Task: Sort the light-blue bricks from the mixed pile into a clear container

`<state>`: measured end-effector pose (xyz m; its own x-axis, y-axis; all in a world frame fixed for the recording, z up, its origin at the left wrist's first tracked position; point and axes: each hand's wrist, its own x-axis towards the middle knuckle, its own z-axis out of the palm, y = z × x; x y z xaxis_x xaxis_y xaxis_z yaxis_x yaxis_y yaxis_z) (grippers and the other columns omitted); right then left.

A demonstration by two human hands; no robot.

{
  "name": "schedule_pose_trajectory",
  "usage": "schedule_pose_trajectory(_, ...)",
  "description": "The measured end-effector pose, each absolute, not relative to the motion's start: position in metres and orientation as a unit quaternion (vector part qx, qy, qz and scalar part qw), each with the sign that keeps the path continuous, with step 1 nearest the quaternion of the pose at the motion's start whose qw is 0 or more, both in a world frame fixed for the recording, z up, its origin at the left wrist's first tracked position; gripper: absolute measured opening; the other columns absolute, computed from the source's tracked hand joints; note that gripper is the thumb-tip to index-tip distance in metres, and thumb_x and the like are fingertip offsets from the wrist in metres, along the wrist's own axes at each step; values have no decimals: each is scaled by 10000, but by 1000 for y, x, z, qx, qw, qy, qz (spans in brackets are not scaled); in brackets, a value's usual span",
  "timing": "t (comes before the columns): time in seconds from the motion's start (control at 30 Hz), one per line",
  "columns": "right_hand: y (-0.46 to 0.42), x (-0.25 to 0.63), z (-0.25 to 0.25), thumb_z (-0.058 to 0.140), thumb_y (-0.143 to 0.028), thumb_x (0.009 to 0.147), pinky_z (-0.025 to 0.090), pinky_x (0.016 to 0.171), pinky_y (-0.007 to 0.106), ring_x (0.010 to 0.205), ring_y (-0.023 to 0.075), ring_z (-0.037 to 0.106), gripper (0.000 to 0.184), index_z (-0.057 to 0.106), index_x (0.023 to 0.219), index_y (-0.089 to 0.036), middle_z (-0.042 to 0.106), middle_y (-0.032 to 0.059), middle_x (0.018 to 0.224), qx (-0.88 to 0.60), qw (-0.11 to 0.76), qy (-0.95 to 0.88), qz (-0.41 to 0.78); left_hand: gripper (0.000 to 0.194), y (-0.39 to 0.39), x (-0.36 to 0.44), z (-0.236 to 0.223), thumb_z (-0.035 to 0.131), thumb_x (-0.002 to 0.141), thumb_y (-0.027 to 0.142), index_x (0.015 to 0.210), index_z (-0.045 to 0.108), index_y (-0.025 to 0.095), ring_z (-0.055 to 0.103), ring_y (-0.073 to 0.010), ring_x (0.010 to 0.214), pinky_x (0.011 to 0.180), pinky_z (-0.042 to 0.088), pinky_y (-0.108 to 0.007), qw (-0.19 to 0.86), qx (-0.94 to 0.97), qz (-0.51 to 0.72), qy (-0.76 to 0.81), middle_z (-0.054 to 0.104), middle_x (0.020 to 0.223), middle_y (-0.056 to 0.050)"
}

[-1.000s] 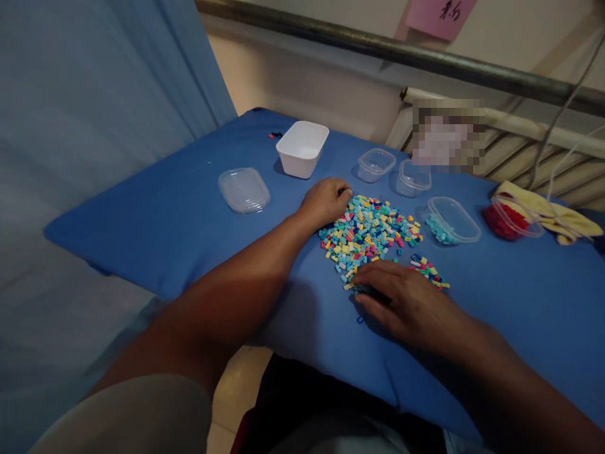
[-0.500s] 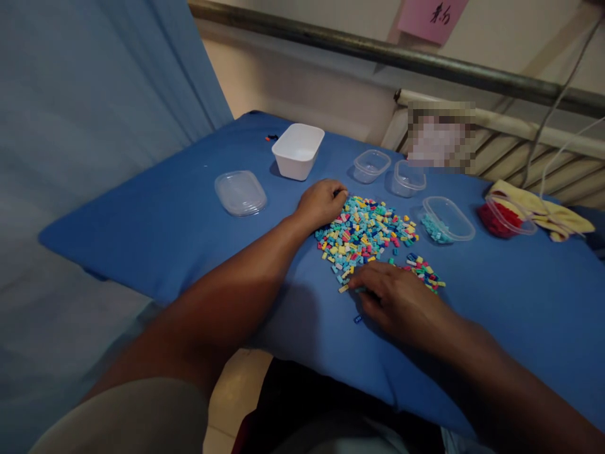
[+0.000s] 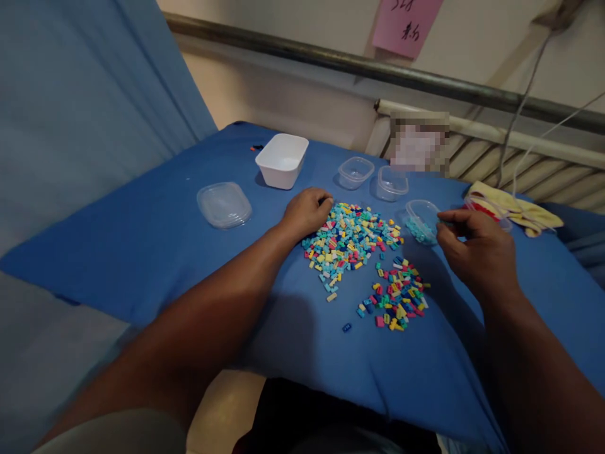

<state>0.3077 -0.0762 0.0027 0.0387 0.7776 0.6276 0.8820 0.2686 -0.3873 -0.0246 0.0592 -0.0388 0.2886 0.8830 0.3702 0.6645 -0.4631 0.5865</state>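
Blue cloth (image 3: 155,252) is spread under all, prob. vs. sliding. Main pile (image 3: 347,236) is kept handy, w/ L hand (image 3: 307,213) rested at its edge, poss. for support; fingers curled, contents hidden. R hand (image 3: 484,249) is held w/ thumb + index near-pinched; grip can't be told. Small heap (image 3: 399,296) is kept apart, L & near side of R fingers. White tub (image 3: 280,175) is parked beyond L fingers, prob. out of the way. Clear tub (image 3: 425,211) w/ teal bricks (image 3: 420,232) is placed by R fingertips, presumably for quick reach.
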Motion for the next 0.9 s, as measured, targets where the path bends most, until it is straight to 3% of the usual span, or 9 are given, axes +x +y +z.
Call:
schedule_pose_trajectory(0.2, -56, 324, -16, 633, -270, 997, 623, 811, 448, 834, 268, 752, 239, 797, 1160, -208, 818, 126, 1091, -578, 381, -719, -73, 309, 61, -26, -37, 565, 1010, 320, 1111, 831, 200, 732, -265, 1081, 963, 552, -376, 156, 787, 326, 500, 807, 1134, -77)
schedule_pose_trajectory(0.4, -62, 310, -13, 593, -239, 1042, 614, 981, 509, 1049, 315, 782, 229, 801, 1135, -226, 837, 121, 1118, -557, 378, -732, -106, 317, 59, -29, -34, 566, 1002, 325, 1119, 837, 210, 737, -284, 1109, 989, 556, -395, 157, 783, 328, 505, 806, 1144, -87)
schedule_pose_trajectory(0.53, -75, 268, -11, 632, -250, 1063, 629, 928, 456, 1015, 276, 780, 187, 786, 1170, -245, 831, 94, 1088, -477, 365, -800, -5, 302, 59, -30, -34, 573, 1007, 335, 1112, 835, 228, 739, -284, 1111, 995, 562, -397, 161, 784, 329, 501, 808, 1147, -77)
schedule_pose_trajectory(0.67, -80, 230, -20, 663, -210, 1057, 607, 1022, 472, 1143, 271, 748, 266, 745, 1309, -227, 808, 109, 1227, -389, 292, -870, 86, 314, 58, -30, -34, 568, 1011, 336, 1135, 829, 211, 734, -276, 1135, 1015, 554, -387, 159, 782, 329, 505, 808, 1167, -78)
schedule_pose_trajectory(0.77, -80, 223, -23, 625, -179, 1080, 602, 1018, 453, 1129, 253, 733, 204, 755, 1234, -212, 796, 105, 1209, -369, 263, -885, 109, 331, 58, -29, -33, 564, 1010, 335, 1149, 828, 191, 732, -281, 1140, 1018, 547, -395, 160, 782, 329, 504, 805, 1174, -90)
schedule_pose_trajectory(0.9, -82, 232, -22, 611, -166, 1081, 595, 912, 403, 977, 232, 721, 141, 746, 1064, -201, 776, 80, 1026, -386, 249, -880, 121, 316, 57, -29, -33, 569, 1008, 326, 1118, 834, 192, 733, -283, 1115, 992, 547, -398, 161, 785, 329, 499, 809, 1146, -86)
